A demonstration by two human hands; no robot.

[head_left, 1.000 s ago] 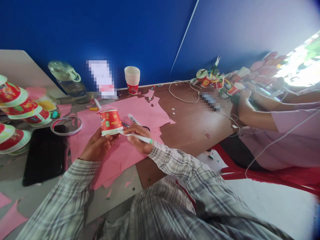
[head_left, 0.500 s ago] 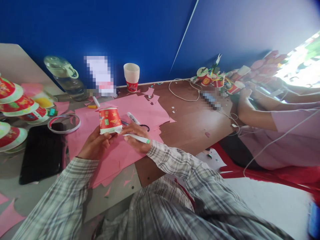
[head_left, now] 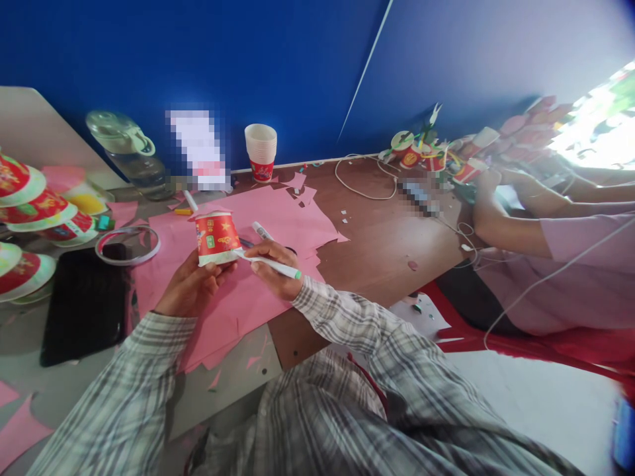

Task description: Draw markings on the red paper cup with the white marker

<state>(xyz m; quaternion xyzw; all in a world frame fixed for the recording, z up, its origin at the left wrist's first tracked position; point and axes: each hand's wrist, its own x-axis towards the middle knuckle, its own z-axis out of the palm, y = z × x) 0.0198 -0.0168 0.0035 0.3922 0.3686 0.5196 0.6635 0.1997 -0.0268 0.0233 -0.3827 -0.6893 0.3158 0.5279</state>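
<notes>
My left hand [head_left: 191, 287] is closed round the rim of a red paper cup [head_left: 216, 238], held upside down with a pink paper disc on its base. In my right hand [head_left: 275, 268] I pinch a white marker with a green end [head_left: 272, 265]; its tip touches the cup's lower right side. Both hands hover over pink paper sheets [head_left: 278, 218] spread on the brown table [head_left: 387, 238]. A second white marker [head_left: 261, 231] lies on the paper just behind my right hand.
A black tablet [head_left: 84, 301], a tape ring [head_left: 127, 243] and stacked red cups [head_left: 30, 211] sit at left. A water bottle [head_left: 129, 153] and a cup stack [head_left: 260, 152] stand by the blue wall. Another person's arm [head_left: 510, 228], a white cable [head_left: 362, 178] and decorated cups [head_left: 426, 158] are at right.
My right hand has lifted slightly and tilted the marker, its tip moving up along the cup's lower edge. The cup and my left hand have barely shifted.
</notes>
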